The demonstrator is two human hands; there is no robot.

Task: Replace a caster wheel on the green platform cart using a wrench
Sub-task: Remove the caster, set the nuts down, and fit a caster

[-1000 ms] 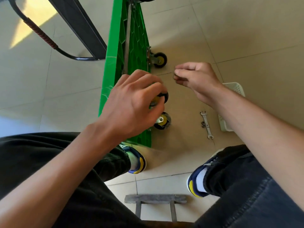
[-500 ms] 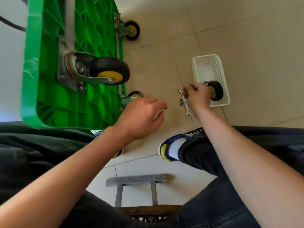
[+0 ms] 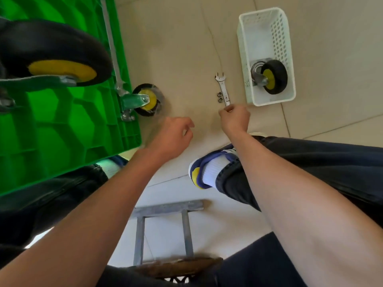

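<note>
Your right hand [image 3: 234, 119] has come down to the floor [image 3: 186, 48] and now sits at the near end of the wrench [image 3: 222, 89], with its fingers curled round something small and shiny (it looks like a nut, but it is too small to be sure). A second ago that hand was up by the cart; half a second ago it was already low, beside the wrench. So you are putting a loose part down with the others, or getting ready to pick up the wrench. Two nuts [image 3: 219, 97] lie on the floor touching the left side of the wrench. Your left hand [image 3: 173, 137] has let go of the cart and now hangs over the floor between the cart and the wrench, fingers loosely bent, holding nothing. The green cart [image 3: 62, 125] stands on its side at the left edge of the floor, and it still has a big wheel [image 3: 51, 54] on it, with a small wheel [image 3: 148, 100] at its near corner. Another wheel [image 3: 269, 76] lies in the near end of the white basket [image 3: 246, 38], just to the right of the wrench. I think the nuts are coming off one by one, so the wheel swap is not finished yet.
</note>
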